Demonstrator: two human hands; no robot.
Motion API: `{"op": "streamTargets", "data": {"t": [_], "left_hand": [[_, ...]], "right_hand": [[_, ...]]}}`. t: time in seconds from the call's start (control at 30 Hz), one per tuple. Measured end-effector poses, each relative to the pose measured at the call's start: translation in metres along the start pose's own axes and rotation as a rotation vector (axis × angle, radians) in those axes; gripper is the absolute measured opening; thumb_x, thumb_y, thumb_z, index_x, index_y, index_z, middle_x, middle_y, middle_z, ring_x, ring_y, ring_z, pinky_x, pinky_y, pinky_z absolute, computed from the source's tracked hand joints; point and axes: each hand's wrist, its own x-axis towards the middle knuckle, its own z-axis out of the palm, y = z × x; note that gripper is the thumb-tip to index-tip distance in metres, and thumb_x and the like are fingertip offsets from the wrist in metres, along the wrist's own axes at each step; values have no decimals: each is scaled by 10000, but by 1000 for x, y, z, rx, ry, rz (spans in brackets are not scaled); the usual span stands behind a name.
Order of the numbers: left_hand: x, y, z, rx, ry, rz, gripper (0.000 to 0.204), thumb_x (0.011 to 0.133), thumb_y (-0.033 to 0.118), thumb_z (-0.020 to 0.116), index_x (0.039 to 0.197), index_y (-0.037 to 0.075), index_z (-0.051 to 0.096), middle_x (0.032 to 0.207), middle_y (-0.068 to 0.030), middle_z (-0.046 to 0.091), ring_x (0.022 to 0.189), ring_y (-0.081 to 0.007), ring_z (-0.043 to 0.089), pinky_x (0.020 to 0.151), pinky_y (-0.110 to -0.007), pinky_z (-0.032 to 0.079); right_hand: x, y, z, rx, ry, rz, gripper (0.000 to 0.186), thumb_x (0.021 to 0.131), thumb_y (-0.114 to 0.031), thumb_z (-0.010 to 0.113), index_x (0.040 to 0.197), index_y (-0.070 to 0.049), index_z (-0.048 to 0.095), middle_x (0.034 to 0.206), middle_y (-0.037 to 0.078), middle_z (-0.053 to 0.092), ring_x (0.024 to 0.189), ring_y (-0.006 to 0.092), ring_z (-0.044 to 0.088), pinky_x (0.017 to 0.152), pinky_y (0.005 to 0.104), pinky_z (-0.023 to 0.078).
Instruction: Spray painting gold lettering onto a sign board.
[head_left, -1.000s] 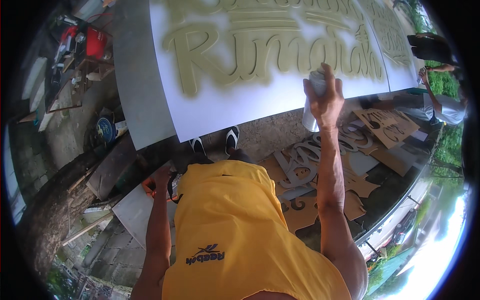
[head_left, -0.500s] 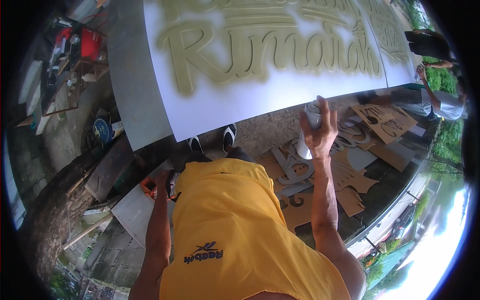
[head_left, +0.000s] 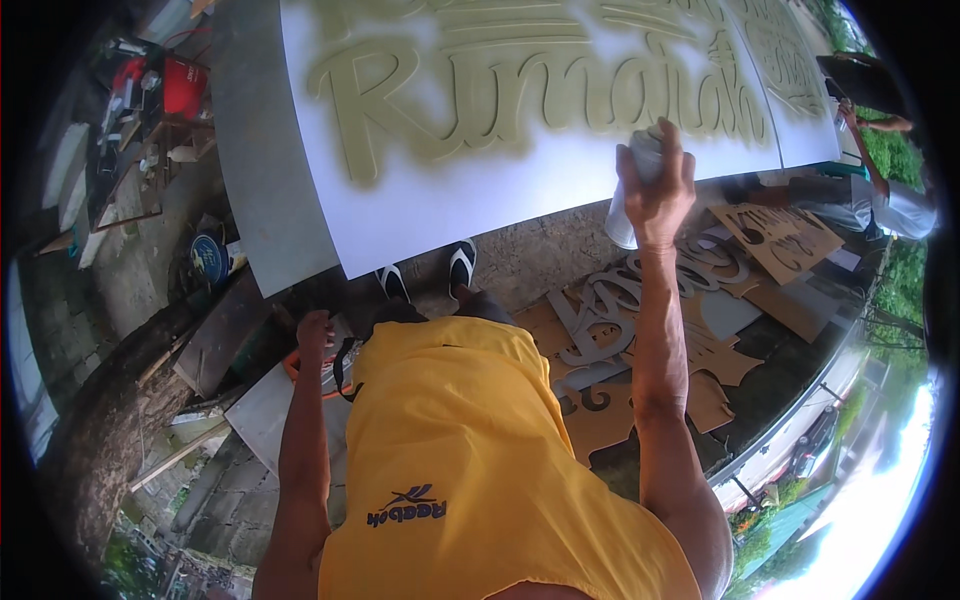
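I held a spray can (head_left: 619,224)
My right hand (head_left: 660,200) gripped it near the white board (head_left: 440,208); whether my left hand (head_left: 315,332) held anything, I couldn't tell.

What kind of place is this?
It looks like an outdoor spot for making signs. Big painted letters cover much of a white sheet, the right hand holds a spray can, and brown cut-out boards lie nearby.

The camera sits on the left side of the head. It looks down from close above the yellow shirt (head_left: 440,420), seeing the left hand (head_left: 316,332) and right hand (head_left: 658,200) in one wide, round view.
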Motion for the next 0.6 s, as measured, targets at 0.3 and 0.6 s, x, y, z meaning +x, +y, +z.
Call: {"op": "streamTargets", "data": {"t": [0.3,0.6], "left_hand": [[26,-90,11,470,-217,269,202,967,229,580,944,79,712,701,-55,655,587,-182,634,483,-376,478],[60,-128,35,-277,-396,126,350,967,426,621,991,90,716,747,-70,672,586,-167,642,478,-328,473]], "right_hand": [[-22,74,-155,761,801,462,652,951,-447,683,1479,-158,434,1250,193,582,1042,364,658,825,512,635],[-71,65,-162,1205,625,943,594,930,-491,646,1372,-114,526,1147,161,671,1040,309,704,779,442,654]]}}
